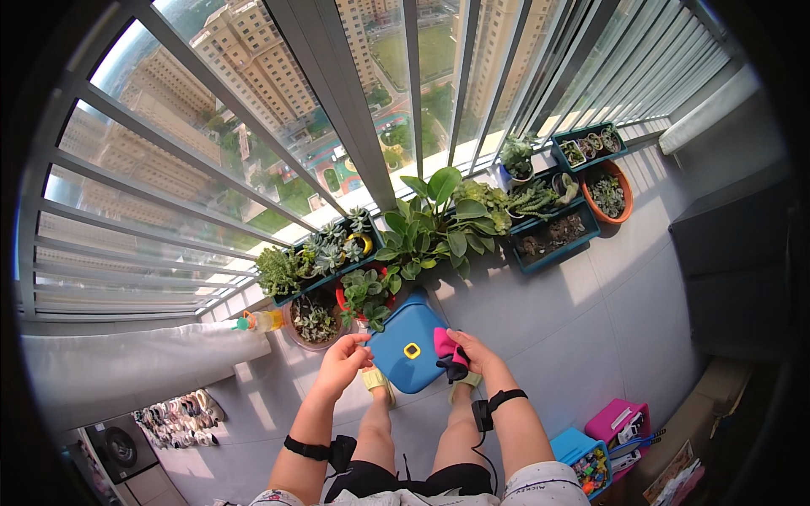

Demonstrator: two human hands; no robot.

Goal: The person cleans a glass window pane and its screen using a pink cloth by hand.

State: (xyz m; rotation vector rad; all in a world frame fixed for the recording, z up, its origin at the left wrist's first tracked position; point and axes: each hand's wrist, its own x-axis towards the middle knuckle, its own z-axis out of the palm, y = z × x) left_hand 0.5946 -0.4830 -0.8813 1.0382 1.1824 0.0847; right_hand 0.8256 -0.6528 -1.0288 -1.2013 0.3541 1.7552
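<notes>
In front of my legs stands a blue plastic box (395,322) with a yellow-rimmed button (412,351) on its top. My right hand (476,353), over the box's right edge, grips a bunched pink-and-black fabric item (448,346), which looks like gloves. My left hand (345,359) is at the box's left edge with its fingers loosely curled and nothing in them; whether it touches the box is unclear. Just beyond the box, a leafy plant (366,292) grows in a red pot. Left of that plant sits a round pot of succulents (315,321).
Planters line the window, including a long succulent trough (329,253), a large leafy plant (436,228), a soil-filled trough (550,243) and an orange pot (607,191). A bottle of yellow liquid (269,320) lies left. Blue (566,443) and pink (610,417) toy bins stand lower right.
</notes>
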